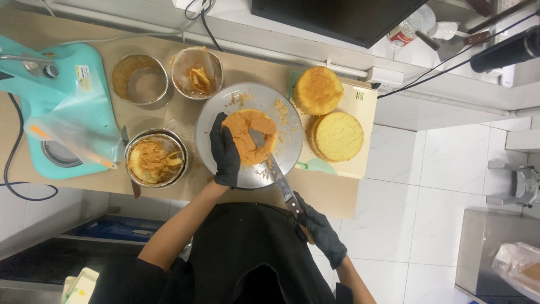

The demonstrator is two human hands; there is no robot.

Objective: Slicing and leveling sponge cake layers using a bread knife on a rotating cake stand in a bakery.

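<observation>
Head view showed the left hand (225,151) pressed open against the cake (249,136) on the round tray (287,152), while the right hand's (320,231) grip closed around the knife (275,171), blade on the cake.

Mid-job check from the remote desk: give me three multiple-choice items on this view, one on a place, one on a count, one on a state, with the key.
1. Where does the left hand rest?
A. on the mixer
B. against the side of the cake on the turntable
C. on a tin

2. How many bare sponge layers lie on the board to the right?
A. two
B. four
C. none

3. How is the knife in the right hand?
A. lying flat on the counter
B. stuck upright in a tin
C. held by the handle, blade tip on top of the cake

Key: B, the black glove cups the cake's left side; A, two round yellow layers sit side by side; C, the gloved hand grips the handle while the blade reaches the cake's top.
</observation>
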